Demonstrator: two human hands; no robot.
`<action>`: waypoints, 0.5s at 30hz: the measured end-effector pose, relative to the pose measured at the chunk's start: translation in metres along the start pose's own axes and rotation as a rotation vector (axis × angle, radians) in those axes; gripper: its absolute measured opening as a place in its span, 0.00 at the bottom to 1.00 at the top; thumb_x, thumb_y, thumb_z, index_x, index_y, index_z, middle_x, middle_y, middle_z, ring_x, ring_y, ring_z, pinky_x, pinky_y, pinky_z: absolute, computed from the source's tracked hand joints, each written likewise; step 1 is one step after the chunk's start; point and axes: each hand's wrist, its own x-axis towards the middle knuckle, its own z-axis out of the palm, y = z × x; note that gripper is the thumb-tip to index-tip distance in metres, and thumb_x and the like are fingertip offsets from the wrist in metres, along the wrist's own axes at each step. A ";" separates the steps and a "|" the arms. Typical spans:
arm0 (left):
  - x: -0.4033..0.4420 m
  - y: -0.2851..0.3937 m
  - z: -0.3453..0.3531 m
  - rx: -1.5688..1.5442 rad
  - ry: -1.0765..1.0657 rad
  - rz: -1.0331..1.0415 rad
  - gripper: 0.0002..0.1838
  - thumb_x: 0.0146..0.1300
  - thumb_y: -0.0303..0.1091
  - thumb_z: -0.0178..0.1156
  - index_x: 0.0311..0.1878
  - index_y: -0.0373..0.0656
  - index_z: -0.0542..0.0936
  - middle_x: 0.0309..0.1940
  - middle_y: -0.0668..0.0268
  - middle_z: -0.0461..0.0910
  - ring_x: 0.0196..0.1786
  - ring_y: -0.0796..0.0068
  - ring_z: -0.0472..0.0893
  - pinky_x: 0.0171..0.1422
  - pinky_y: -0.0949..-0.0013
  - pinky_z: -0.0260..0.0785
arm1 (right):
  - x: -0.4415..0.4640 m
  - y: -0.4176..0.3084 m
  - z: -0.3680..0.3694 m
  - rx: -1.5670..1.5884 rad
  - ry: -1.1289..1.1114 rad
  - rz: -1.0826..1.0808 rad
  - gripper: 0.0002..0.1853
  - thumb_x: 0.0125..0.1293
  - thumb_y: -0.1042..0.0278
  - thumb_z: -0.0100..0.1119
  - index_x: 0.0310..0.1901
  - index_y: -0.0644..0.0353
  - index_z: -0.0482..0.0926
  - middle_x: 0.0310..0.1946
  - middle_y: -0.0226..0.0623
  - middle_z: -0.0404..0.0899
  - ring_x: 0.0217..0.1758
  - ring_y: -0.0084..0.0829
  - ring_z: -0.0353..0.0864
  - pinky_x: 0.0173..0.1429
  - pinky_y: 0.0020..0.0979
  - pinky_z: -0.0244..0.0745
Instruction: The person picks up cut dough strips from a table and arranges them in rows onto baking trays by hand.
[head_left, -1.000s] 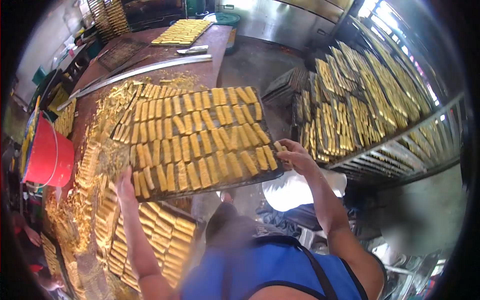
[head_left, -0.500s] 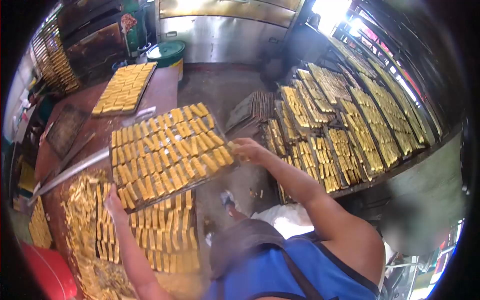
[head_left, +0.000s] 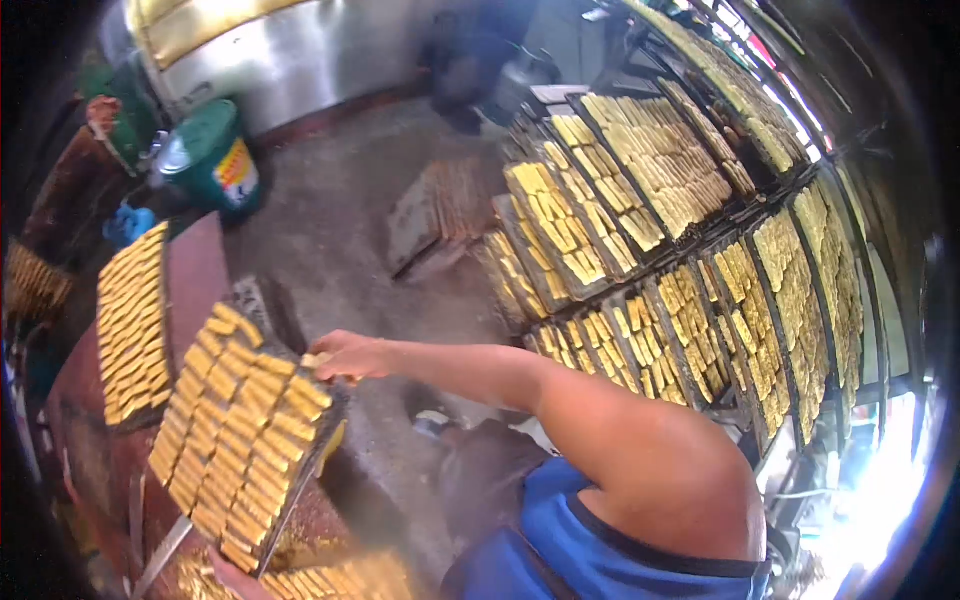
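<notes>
A dark baking tray covered in rows of golden pastry sticks (head_left: 235, 430) is held tilted over the table, between my two hands. My right hand (head_left: 348, 358) is closed on its far right corner, with a stick right beside the fingers. My left hand (head_left: 236, 577) is at the near edge, mostly cut off by the bottom of the view; what shows of it lies against the tray rim. More sticks (head_left: 345, 578) lie below on the table, partly hidden and blurred.
Another filled tray (head_left: 135, 325) rests on the reddish table (head_left: 200, 265) at left. A green lidded bucket (head_left: 212, 160) stands behind it. Stacked flat trays (head_left: 435, 215) sit on the floor. Racked trays of sticks (head_left: 670, 165) fill the right side. A metal door (head_left: 290, 65) is behind.
My view has swung to the right. The held tray has turned and steepened, now lower left in view with my hands still on it. Other things appear shifted leftward.
</notes>
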 end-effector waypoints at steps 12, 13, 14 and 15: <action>0.015 -0.038 -0.019 0.802 -0.009 0.449 0.26 0.76 0.42 0.45 0.71 0.36 0.69 0.68 0.51 0.72 0.68 0.55 0.73 0.71 0.56 0.65 | 0.013 0.048 -0.030 -0.724 -0.203 -0.683 0.19 0.67 0.55 0.62 0.52 0.58 0.74 0.42 0.40 0.79 0.45 0.41 0.81 0.48 0.43 0.78; 0.002 -0.032 -0.020 0.566 0.065 0.336 0.29 0.75 0.47 0.48 0.71 0.38 0.68 0.69 0.52 0.71 0.69 0.56 0.72 0.72 0.57 0.64 | 0.015 0.050 -0.030 -0.933 -0.121 -0.903 0.16 0.68 0.54 0.60 0.48 0.57 0.75 0.43 0.41 0.79 0.48 0.46 0.80 0.51 0.47 0.77; -0.011 -0.026 -0.020 0.315 0.157 0.250 0.31 0.75 0.52 0.51 0.72 0.40 0.68 0.69 0.53 0.71 0.69 0.56 0.72 0.74 0.58 0.64 | 0.013 0.053 -0.034 -0.754 -0.120 -0.598 0.16 0.69 0.53 0.59 0.48 0.56 0.75 0.43 0.41 0.80 0.48 0.44 0.81 0.51 0.47 0.77; -0.068 0.025 -0.006 0.330 0.217 0.237 0.32 0.74 0.54 0.51 0.71 0.41 0.69 0.69 0.53 0.71 0.69 0.57 0.73 0.73 0.59 0.64 | 0.011 0.057 -0.038 -0.500 -0.058 -0.288 0.16 0.70 0.52 0.58 0.49 0.55 0.75 0.44 0.40 0.81 0.49 0.43 0.81 0.52 0.47 0.76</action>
